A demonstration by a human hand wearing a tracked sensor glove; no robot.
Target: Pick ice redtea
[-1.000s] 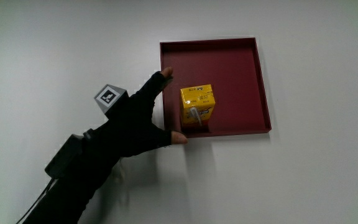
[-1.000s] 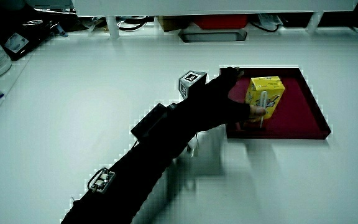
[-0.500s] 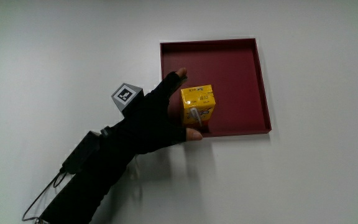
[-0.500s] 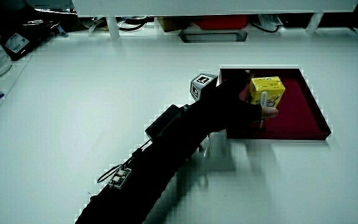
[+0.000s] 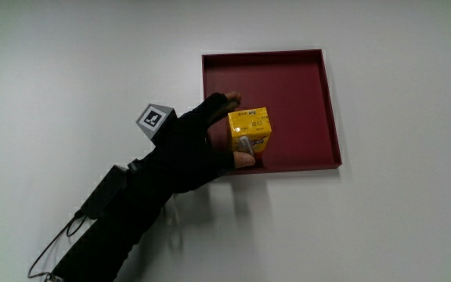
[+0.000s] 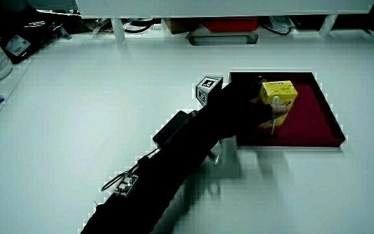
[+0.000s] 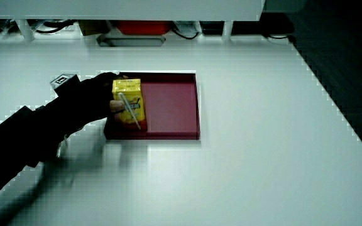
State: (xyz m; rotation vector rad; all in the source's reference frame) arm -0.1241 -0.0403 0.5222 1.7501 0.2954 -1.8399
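Ice redtea, a small yellow drink carton [image 5: 249, 133] with a straw fixed to its face, stands upright inside a dark red tray [image 5: 312, 86], and we see the gloved hand [image 5: 198, 149] closed around it. In the main view one fingertip [image 5: 232, 99] reaches past the carton's upper corner, on the edge farther from the person, while the thumb [image 5: 243, 160] presses against the edge nearer the person, so the carton sits pinched between them. In both side views the carton [image 6: 277, 99] [image 7: 128, 102] appears level and its base looks to be on the tray floor, though the hand [image 6: 242, 104] [image 7: 93, 100] hides part of it, so we cannot tell for sure.

Relative to the carton, the tray's bare floor spreads out on the side away from the hand, and its low rim [image 7: 198, 107] runs all around. A small patterned cube [image 5: 155, 118] sits on the back of the hand, just outside the tray's rim. The dark forearm [image 5: 124, 211] stretches from the carton toward the person across a plain white table [image 5: 398, 227]. A thin cable [image 5: 53, 247] trails beside the forearm.
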